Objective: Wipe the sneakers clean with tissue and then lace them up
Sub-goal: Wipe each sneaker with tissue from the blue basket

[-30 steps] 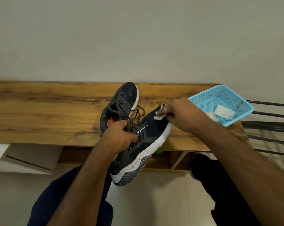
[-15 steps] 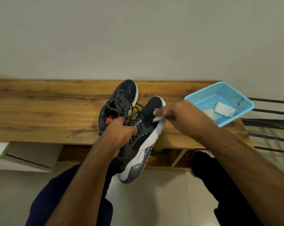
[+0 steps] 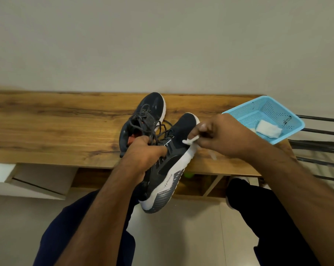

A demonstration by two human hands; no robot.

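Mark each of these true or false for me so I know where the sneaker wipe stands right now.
1. The left hand grips the held sneaker at its laces. True.
2. The right hand is bare of tissue. False: it pinches a tissue against the held sneaker's forefoot.
3. The second sneaker lies on the wooden table. True.
4. The blue basket sits at the table's left end. False: it is at the right end.
5. A folded tissue lies in the basket. True.
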